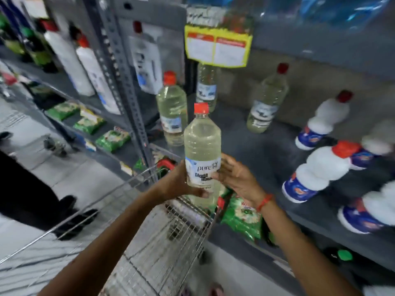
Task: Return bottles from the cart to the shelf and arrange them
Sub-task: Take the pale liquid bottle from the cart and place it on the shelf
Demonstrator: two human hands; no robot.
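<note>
Upright over cart edge (192, 213), left hand (178, 182) grips bottle (202, 146), right hand (238, 178) touches.

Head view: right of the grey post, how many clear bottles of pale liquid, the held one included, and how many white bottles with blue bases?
Clear bottles: 4, the held bottle and three on the shelf.
White bottles: 4, two of them blurred.
Total: 8.

Single head-worn wide-angle view, forward and down, close above the cart (171, 242), toward the shelf (267, 150)
</note>
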